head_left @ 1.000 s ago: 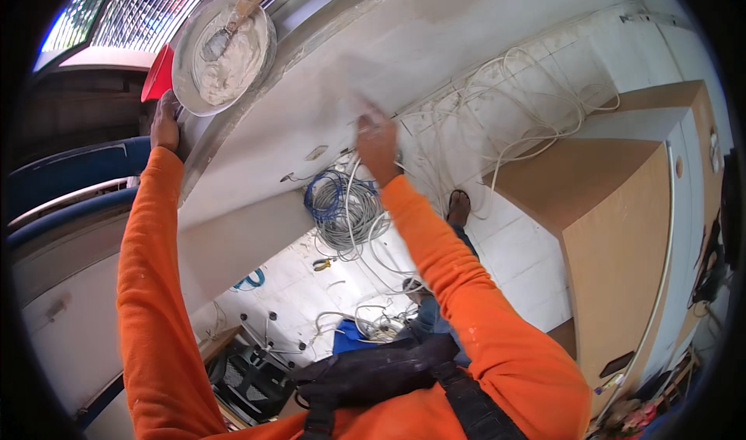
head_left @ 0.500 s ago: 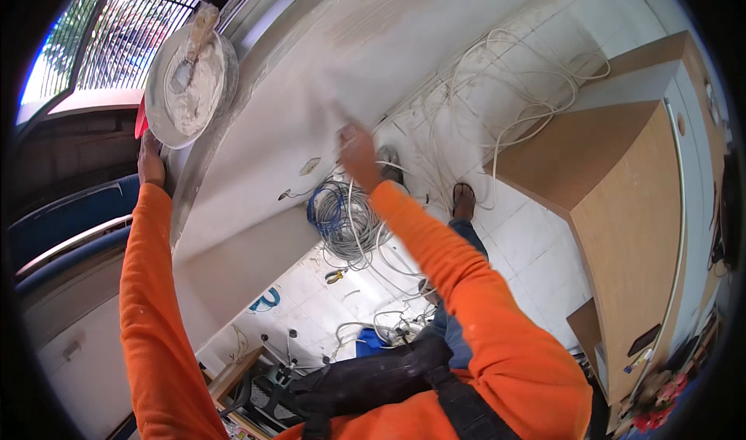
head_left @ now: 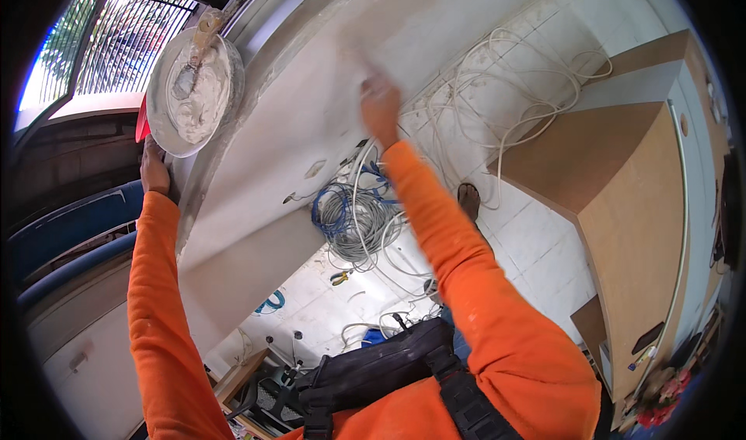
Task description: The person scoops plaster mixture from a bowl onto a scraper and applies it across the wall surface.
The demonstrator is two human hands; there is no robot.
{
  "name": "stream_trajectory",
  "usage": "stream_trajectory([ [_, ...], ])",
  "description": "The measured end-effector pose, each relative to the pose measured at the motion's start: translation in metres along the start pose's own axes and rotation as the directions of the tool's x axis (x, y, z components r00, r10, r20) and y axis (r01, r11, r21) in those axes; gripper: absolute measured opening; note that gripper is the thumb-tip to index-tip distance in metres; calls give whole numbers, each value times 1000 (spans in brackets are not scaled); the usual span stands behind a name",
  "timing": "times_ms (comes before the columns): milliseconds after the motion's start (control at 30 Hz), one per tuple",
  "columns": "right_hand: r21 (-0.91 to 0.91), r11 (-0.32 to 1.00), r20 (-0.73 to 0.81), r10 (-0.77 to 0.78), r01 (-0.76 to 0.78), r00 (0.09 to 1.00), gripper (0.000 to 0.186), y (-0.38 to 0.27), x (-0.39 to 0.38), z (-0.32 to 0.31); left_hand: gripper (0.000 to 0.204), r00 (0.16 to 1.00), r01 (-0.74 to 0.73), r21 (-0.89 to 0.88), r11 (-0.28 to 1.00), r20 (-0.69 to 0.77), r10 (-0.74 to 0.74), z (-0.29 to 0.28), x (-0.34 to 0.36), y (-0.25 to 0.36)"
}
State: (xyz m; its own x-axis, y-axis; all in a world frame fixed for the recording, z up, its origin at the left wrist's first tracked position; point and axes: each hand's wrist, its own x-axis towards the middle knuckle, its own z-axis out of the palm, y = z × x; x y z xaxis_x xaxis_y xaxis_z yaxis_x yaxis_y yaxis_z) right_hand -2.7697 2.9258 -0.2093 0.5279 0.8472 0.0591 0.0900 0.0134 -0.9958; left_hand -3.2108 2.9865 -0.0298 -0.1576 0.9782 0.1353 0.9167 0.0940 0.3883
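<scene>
My left hand is at the ledge just below an oval pale plate of white paste, where a wooden-handled putty knife lies. A red object shows behind the plate. My left fingertips are partly hidden, so their grip is unclear. My right hand is raised at the white wall below the ledge, fingers curled around something too blurred to make out, beside a smeared patch.
A barred window is at upper left. On the tiled floor lie loose white cables, a grey and blue coil and pliers. A wooden cabinet stands right, a black chair behind me. My foot is near the cables.
My right hand has moved along the wall, first slightly left, then upward and right. The whole view has shifted, putting the plate farther left and lower than a second ago.
</scene>
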Motion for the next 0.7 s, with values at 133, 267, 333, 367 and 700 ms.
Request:
stream_trajectory([
  [133, 140, 984, 204, -141, 113, 969, 30, -31, -73, 5, 56, 993, 109, -117, 987, 64, -102, 0, -4, 9],
  [267, -179, 982, 63, 73, -61, 995, 35, -26, 23, -53, 55, 997, 59, 16, 998, 46, -60, -15, -7, 4],
  [333, -362, 905, -191, -307, 223, 932, 33, 8, 119, -109, 54, 998, 25, -13, 1000, 60, -24, 6, -2, 17],
  [367, -146, 948, -262, -312, 282, 913, 32, -29, 139, -112, 53, 999, 17, 14, 1000, 51, -18, -3, -6, 11],
  [700, 90, 930, 196, -367, 356, 909, 24, -15, -77, 13, 45, 989, -143, 383, 913, 31, 142, 0, 0, -15],
])
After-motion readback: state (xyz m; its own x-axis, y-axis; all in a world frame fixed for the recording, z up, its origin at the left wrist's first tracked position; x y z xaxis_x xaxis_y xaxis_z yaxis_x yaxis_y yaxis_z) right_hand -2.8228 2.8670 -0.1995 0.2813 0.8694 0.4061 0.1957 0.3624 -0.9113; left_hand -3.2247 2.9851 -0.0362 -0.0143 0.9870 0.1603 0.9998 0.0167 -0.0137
